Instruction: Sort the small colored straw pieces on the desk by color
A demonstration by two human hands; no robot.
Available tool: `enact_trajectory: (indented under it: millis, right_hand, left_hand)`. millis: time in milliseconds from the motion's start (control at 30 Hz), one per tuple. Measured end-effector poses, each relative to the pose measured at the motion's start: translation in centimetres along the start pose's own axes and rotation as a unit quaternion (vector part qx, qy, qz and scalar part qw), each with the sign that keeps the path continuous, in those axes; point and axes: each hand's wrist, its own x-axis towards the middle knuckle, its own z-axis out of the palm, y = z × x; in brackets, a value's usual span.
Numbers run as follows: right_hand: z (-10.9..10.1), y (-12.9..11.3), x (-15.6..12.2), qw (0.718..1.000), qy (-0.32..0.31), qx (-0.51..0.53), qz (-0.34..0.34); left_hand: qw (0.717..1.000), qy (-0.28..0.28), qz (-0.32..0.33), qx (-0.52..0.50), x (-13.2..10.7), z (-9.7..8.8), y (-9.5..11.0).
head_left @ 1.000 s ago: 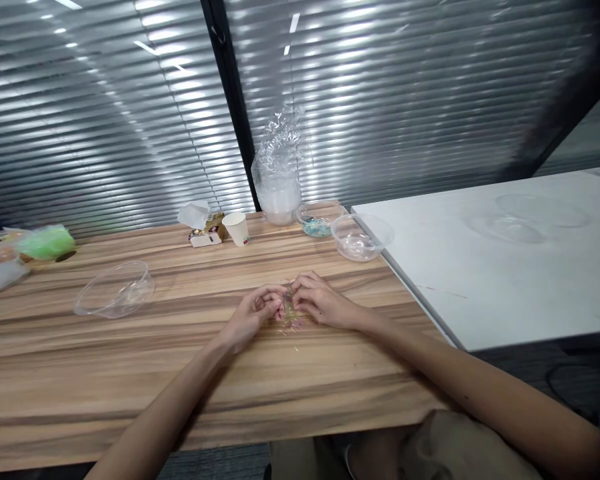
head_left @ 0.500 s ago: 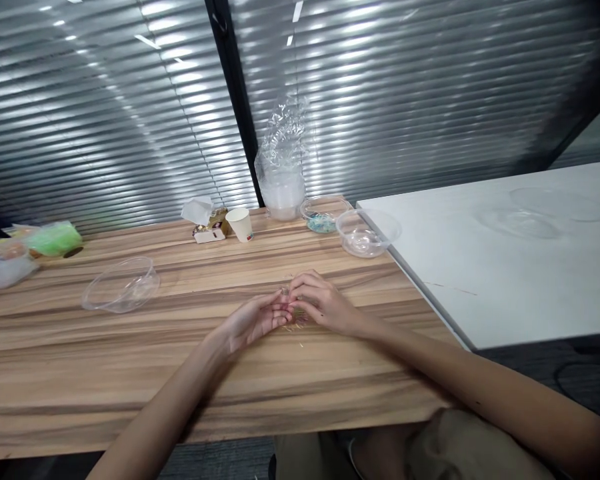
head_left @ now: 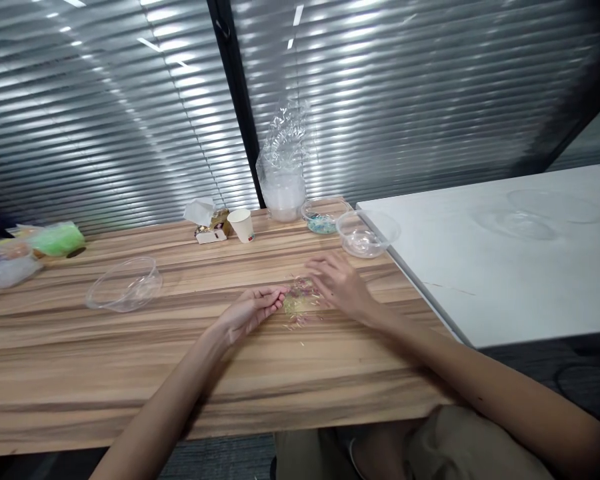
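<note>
On the wooden table (head_left: 190,373), small thin pieces (head_left: 300,303) in pink and yellow-green lie scattered in a loose pile; their kind is too small to make out. At the pile's left edge my left hand (head_left: 253,310) is closed, thumb against fingers, and whatever it may hold is hidden. Over the right side of the pile hovers my right hand (head_left: 343,287), its fingers stretched out and slightly blurred, with nothing seen in them. Beyond it stands a clear plastic bowl (head_left: 367,235), beside another clear container (head_left: 323,217) with blue-green pieces inside.
A third clear bowl (head_left: 125,285) sits at the left. Along the back are a tissue box (head_left: 213,230), a paper cup (head_left: 241,225) and stacked tubs in clear wrap (head_left: 284,193). Bagged colourful items (head_left: 55,239) lie far left. A white table (head_left: 520,273) adjoins on the right.
My right hand has come away from the left, moving right and spreading its fingers. My left hand's fingers have closed, and more of the coloured pile shows between the hands.
</note>
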Motion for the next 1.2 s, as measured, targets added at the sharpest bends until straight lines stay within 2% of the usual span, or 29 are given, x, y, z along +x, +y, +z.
enact_trajectory:
  millis: [67,133,267,400,467,667,867,1033,1133,1200]
  right_hand:
    - [-1.0,0.8,0.3,0.994,0.021,-0.089,0.054]
    - [-1.9,1.3,0.6,0.980,0.016,-0.159,0.120]
    - [-2.7,1.8,0.9,0.929,-0.074,-0.276,0.234]
    - [-3.0,1.7,1.3,0.860,-0.164,-0.396,0.276]
    - [-3.2,1.6,1.5,0.848,-0.190,-0.413,0.271]
    - [-3.5,1.5,1.7,0.856,-0.212,-0.403,0.244]
    - [-3.4,1.5,1.0,0.898,-0.119,-0.393,0.157]
    - [-2.6,2.5,0.3,0.930,-0.051,-0.353,0.088]
    - [-2.3,2.7,0.2,0.938,-0.047,-0.330,0.091]
    - [-2.2,2.4,0.3,0.938,-0.075,-0.320,0.114]
  left_hand:
    - [1.000,0.016,0.015,-0.009,0.0,-0.1,0.3]
    - [0.999,0.032,0.021,-0.016,0.0,0.0,0.5]
    - [0.999,0.043,0.017,-0.007,0.0,-0.2,0.6]
    - [0.999,0.044,0.020,0.002,0.1,-0.6,0.6]
    - [0.998,0.053,0.025,0.001,0.2,-0.8,0.7]
    - [0.996,0.080,0.031,-0.006,0.3,-1.1,0.9]
    - [0.995,0.089,0.040,-0.011,0.4,-1.4,0.8]
    - [0.994,0.097,0.050,-0.007,0.4,-1.5,0.9]
    - [0.994,0.094,0.053,-0.004,0.4,-1.5,0.9]
    - [0.994,0.095,0.056,-0.005,0.4,-1.5,1.0]
